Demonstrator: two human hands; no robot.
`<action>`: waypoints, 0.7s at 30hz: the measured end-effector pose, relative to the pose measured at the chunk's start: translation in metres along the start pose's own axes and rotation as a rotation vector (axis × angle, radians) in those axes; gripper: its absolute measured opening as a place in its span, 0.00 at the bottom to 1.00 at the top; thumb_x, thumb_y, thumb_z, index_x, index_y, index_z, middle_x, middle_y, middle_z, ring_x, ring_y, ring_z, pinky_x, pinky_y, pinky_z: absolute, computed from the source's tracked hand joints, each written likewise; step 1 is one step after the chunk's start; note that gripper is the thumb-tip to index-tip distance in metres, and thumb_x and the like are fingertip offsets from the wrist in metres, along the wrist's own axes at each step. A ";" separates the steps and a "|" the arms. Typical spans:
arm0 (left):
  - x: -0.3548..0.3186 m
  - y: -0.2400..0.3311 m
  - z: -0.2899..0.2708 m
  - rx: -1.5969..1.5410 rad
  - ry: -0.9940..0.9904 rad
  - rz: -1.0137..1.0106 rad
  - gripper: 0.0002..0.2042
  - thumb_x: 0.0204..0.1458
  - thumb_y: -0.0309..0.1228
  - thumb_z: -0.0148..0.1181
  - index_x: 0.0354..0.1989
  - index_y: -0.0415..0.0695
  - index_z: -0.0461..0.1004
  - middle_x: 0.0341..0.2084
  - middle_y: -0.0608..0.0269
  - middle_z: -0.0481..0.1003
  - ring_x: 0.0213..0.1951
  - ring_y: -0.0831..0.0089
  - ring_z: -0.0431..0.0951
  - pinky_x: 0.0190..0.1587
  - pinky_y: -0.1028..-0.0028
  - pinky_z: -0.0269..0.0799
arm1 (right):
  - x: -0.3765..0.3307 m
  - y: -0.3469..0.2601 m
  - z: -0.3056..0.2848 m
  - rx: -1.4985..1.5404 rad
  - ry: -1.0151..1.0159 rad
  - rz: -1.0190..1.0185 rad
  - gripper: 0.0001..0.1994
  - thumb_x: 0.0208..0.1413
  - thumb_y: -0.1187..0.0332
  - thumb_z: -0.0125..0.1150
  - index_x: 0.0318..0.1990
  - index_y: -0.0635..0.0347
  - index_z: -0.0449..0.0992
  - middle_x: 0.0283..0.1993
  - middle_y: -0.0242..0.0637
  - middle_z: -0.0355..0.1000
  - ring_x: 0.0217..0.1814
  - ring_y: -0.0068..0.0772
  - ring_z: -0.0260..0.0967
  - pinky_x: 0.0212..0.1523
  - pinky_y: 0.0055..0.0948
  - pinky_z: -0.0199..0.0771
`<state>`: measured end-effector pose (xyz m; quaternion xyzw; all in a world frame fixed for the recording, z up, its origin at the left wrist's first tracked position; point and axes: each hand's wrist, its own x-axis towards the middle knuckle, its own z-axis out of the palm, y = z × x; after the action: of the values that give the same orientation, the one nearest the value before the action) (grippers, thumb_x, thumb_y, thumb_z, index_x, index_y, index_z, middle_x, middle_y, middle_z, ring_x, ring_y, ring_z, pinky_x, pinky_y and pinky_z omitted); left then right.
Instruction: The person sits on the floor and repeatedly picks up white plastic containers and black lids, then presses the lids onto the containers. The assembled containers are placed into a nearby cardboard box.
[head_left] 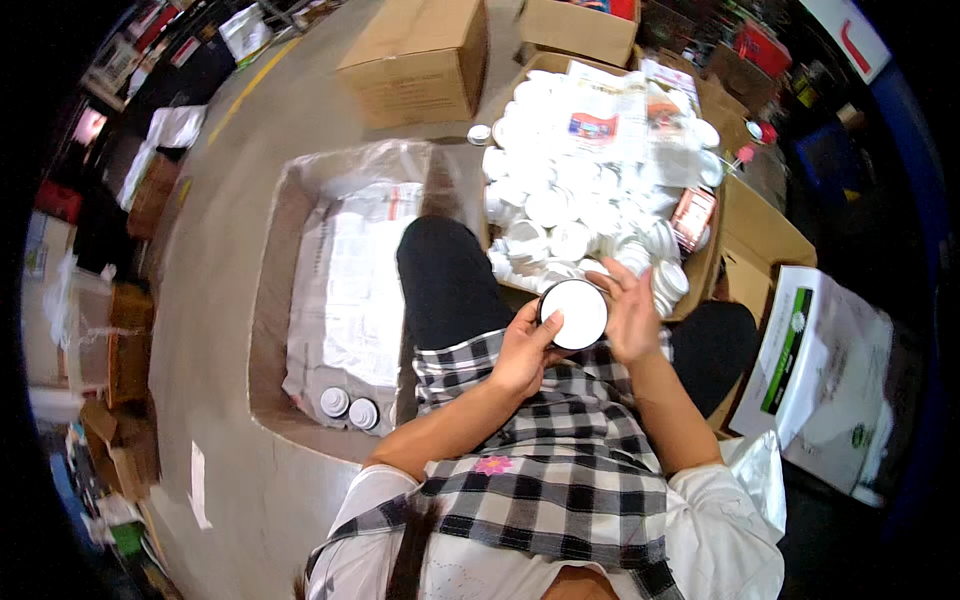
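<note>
White disc (582,312), a single one, sits in the left fingers (545,330) beside spread right fingers (627,292), two containers (335,402) in one carton (268,335).

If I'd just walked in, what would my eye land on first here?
Probably the bright heap of round white pieces, piled in a carton beyond the person's knees. Next, the round white disc with a dark rim in the left hand, at the middle of the view. Lower down, a pink flower stands out on the black-and-white checked apron.
</note>
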<state>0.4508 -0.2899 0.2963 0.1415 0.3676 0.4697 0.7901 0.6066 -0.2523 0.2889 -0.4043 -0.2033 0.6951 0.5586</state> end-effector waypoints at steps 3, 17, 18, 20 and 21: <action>-0.007 0.019 -0.037 -0.063 0.022 0.192 0.16 0.53 0.32 0.54 0.49 0.43 0.63 0.37 0.66 0.71 0.36 0.79 0.73 0.34 0.76 0.72 | 0.006 -0.002 -0.026 -0.252 0.028 -0.015 0.31 0.57 0.43 0.36 0.56 0.62 0.58 0.50 0.45 0.63 0.50 0.36 0.62 0.49 0.36 0.65; -0.085 0.079 -0.428 -0.510 1.559 0.462 0.16 0.42 0.37 0.61 0.33 0.35 0.71 0.31 0.55 0.72 0.29 0.65 0.73 0.27 0.68 0.69 | 0.057 0.023 -0.170 -0.448 0.508 0.052 0.17 0.54 0.56 0.51 0.45 0.57 0.66 0.32 0.30 0.68 0.31 0.26 0.66 0.26 0.24 0.61; -0.083 0.087 -0.419 -0.498 1.636 0.464 0.18 0.41 0.37 0.62 0.34 0.35 0.71 0.31 0.53 0.72 0.30 0.64 0.73 0.27 0.67 0.70 | 0.056 0.020 -0.175 -0.443 0.505 0.041 0.16 0.54 0.56 0.51 0.44 0.57 0.66 0.32 0.31 0.68 0.31 0.26 0.66 0.26 0.24 0.61; -0.114 0.067 -0.493 -0.384 1.924 0.470 0.19 0.39 0.36 0.63 0.35 0.33 0.71 0.34 0.50 0.73 0.34 0.60 0.74 0.33 0.65 0.71 | 0.055 0.023 -0.151 -0.507 0.435 0.070 0.14 0.55 0.57 0.50 0.40 0.56 0.66 0.30 0.31 0.68 0.30 0.26 0.66 0.25 0.25 0.62; -0.110 0.064 -0.502 -0.259 1.852 0.504 0.22 0.39 0.36 0.63 0.39 0.32 0.70 0.38 0.48 0.73 0.37 0.57 0.74 0.38 0.65 0.70 | 0.050 0.020 -0.154 -0.493 0.444 0.090 0.13 0.56 0.57 0.50 0.40 0.56 0.66 0.30 0.31 0.68 0.30 0.26 0.66 0.25 0.26 0.62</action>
<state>0.0195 -0.4110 0.0363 -0.2981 0.7486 0.5878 0.0730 0.7131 -0.2371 0.1669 -0.6774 -0.2205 0.5441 0.4432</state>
